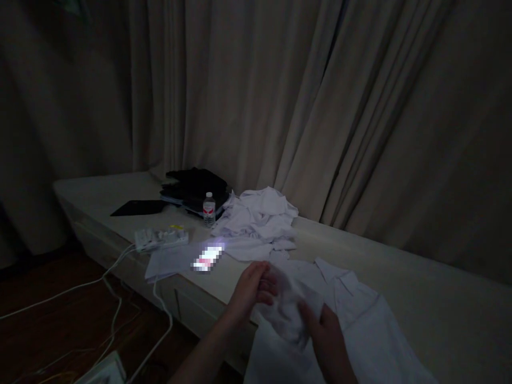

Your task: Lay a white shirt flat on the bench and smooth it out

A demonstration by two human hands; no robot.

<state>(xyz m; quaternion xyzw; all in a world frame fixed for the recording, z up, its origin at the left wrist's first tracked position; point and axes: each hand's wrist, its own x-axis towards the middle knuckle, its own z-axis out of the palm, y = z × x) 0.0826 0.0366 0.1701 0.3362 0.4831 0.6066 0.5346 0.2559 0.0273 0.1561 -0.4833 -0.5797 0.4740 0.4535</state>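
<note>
The room is dark, so the white shirt (pixel 352 320) could slip off the desk (pixel 440 298) edge or get bunched wrong. The left hand (pixel 252 290) pinches a fold of the shirt, fingers curled. The right hand (pixel 326 333) presses down on the cloth, fingers partly closed. The shirt lies under both hands. A pile of white clothes (pixel 260 218) sits just beyond them.

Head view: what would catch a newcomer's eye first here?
The glowing phone screen on the long pale ledge, the one bright spot in the dim room. Then the left hand and right hand gripping a white collared shirt at the front edge.
</note>
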